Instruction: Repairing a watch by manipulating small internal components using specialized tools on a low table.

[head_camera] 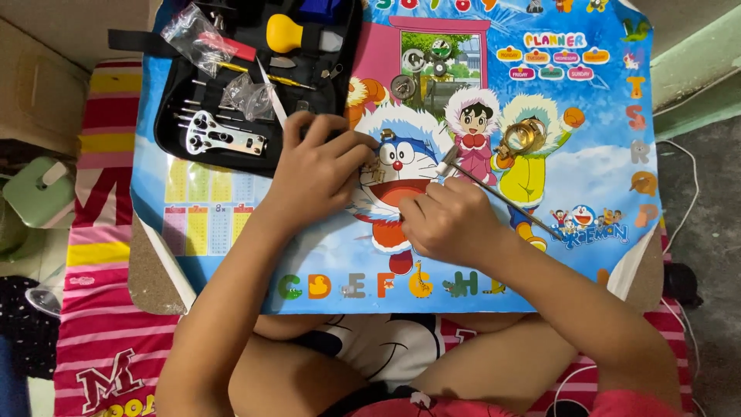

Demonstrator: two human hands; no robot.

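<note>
Working at the middle of the board [231, 224], we have both hands close together over a small gold part [376, 176] that lies flat on the cartoon picture. Our left hand [316, 174] comes in from the left, and its grip is pressed together: thumb and forefinger pinch or pin the part at their tips, just right of the hand's own bulk. Our right hand [450, 220] sits just below and to the right of the part, its grip curled tight round a thin metal tool [494, 193].

That tool sets the key relation. Its long axis runs on a slant, from the lower right near the printed corner figures up to the upper left, where its tip ends a little right of the part, near but apart from it as far as we can tell. So the part lies up and to the left of our right grip, roughly along the line of the tool, while the left grip is already on it. The left hand is the nearer of the two; the right reaches it only through the tool.

Beyond the tip, further up and right, a round gold case [522, 137] rests on the board, well apart from both hands. Small silver discs [403, 86] lie above, and the open black tool kit [255, 77] sits at the upper left, just beyond our left knuckles.
</note>
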